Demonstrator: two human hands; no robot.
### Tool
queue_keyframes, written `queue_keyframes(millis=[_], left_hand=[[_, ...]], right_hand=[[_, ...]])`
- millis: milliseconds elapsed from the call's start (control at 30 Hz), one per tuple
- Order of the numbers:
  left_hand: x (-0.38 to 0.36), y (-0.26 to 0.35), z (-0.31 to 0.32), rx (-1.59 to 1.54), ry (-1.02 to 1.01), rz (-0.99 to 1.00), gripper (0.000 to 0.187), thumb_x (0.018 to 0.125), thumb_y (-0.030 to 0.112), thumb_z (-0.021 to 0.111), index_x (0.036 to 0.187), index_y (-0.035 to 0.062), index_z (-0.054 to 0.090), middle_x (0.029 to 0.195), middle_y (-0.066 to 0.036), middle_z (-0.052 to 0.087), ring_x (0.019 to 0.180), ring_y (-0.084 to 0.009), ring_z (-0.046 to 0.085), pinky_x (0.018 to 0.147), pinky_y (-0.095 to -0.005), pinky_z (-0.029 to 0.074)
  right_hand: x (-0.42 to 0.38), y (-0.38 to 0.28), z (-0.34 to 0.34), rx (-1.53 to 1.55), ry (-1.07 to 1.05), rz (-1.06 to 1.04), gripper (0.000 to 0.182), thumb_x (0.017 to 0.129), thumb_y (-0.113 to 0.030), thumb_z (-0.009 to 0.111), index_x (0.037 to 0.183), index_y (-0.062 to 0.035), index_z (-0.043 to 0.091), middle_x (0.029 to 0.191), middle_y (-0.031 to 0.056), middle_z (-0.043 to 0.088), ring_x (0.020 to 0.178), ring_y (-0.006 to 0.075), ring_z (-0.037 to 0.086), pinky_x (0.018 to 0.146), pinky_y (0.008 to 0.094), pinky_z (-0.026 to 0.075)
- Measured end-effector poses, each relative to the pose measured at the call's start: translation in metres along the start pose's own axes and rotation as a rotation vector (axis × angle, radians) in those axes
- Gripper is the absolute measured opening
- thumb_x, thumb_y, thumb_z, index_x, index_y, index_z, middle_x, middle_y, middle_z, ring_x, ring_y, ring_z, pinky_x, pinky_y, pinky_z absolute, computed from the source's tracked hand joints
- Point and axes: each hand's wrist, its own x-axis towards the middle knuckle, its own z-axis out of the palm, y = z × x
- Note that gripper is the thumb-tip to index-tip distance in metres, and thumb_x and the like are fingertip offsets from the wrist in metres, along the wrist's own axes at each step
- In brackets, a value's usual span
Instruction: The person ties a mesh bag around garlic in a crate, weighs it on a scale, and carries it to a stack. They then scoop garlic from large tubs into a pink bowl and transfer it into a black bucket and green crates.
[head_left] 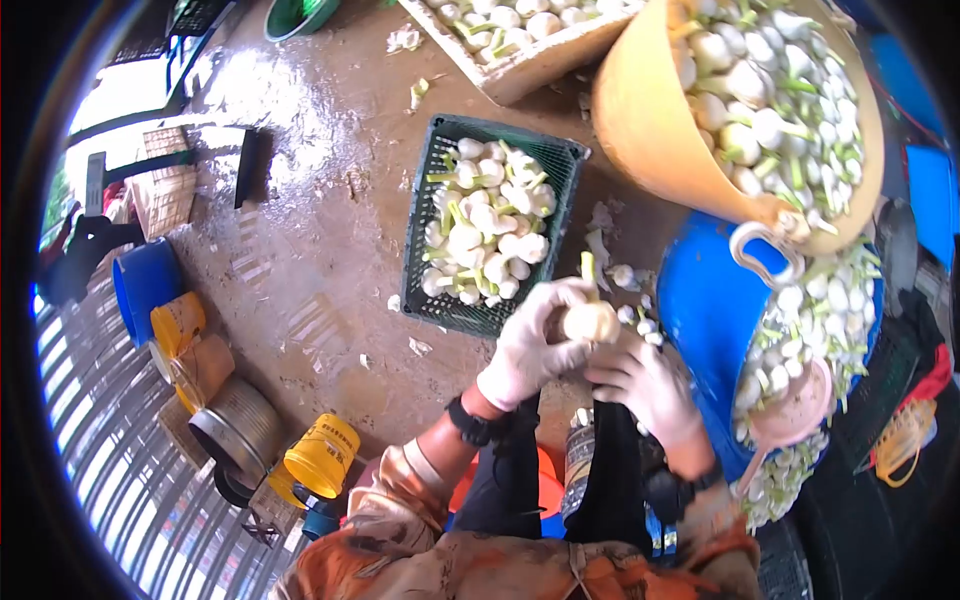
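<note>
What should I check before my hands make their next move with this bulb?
1. Bulb secure: ok, gripped between the thumb and fingers of the left hand.
2. Gloves on: ok, both hands look covered in white.
3. Right hand free: cannot tell; it is close beside the bulb, but its fingertips and anything under them are unclear.
4. Stem trimmed: cannot tell; a green stem shows above the bulb, its join hidden.
5. Space in the dark green crate: ok, some inner wall shows bare beside the heaped bulbs.
6. Floor clean: not ok, scraps lie about.
</note>
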Motion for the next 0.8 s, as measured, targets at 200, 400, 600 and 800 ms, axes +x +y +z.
queue_keyframes(millis=[200, 400, 600, 800], left_hand=[[-0.041, 0.044, 0.013, 0.330, 0.077, 0.154, 0.055, 0.071, 0.018, 0.076, 0.119, 0.0059, 0.052, 0.124, -0.014, 0.051, 0.117, -0.0277, 0.047, 0.097, -0.0355, 0.039], [-0.051, 0.058, 0.031, 0.308, 0.210, 0.031, 0.060, 0.071, 0.025, 0.076, 0.121, 0.0036, 0.051, 0.115, -0.013, 0.053, 0.105, -0.0246, 0.055, 0.084, -0.0323, 0.048], [-0.045, 0.064, 0.056, 0.493, 0.213, 0.071, 0.042, 0.073, 0.019, 0.074, 0.111, 0.0078, 0.058, 0.114, -0.014, 0.055, 0.091, -0.0259, 0.060, 0.075, -0.0316, 0.051], [-0.048, 0.070, 0.084, 0.548, 0.212, 0.183, 0.021, 0.073, 0.000, 0.067, 0.094, 0.0017, 0.061, 0.100, -0.011, 0.062, 0.082, -0.0200, 0.063, 0.071, -0.0273, 0.051]], right_hand=[[0.008, -0.002, 0.045, 0.094, -0.147, -0.135, 0.050, 0.091, -0.027, 0.053, 0.131, 0.0006, 0.039, 0.118, 0.0134, 0.053, 0.106, 0.0235, 0.055, 0.091, 0.0370, 0.047], [-0.010, -0.012, 0.062, -0.311, -0.023, -0.305, 0.053, 0.084, -0.012, 0.064, 0.128, 0.0008, 0.039, 0.116, 0.0096, 0.053, 0.109, 0.0173, 0.052, 0.094, 0.0310, 0.043], [-0.027, -0.008, 0.070, -0.692, 0.152, -0.520, 0.055, 0.075, 0.012, 0.060, 0.125, -0.0037, 0.042, 0.124, 0.0097, 0.047, 0.114, 0.0194, 0.049, 0.096, 0.0313, 0.042], [-0.056, -0.024, 0.057, -0.746, 0.137, -0.564, 0.037, 0.081, 0.000, 0.061, 0.117, -0.0020, 0.050, 0.119, 0.0110, 0.052, 0.108, 0.0192, 0.051, 0.091, 0.0303, 0.043]])
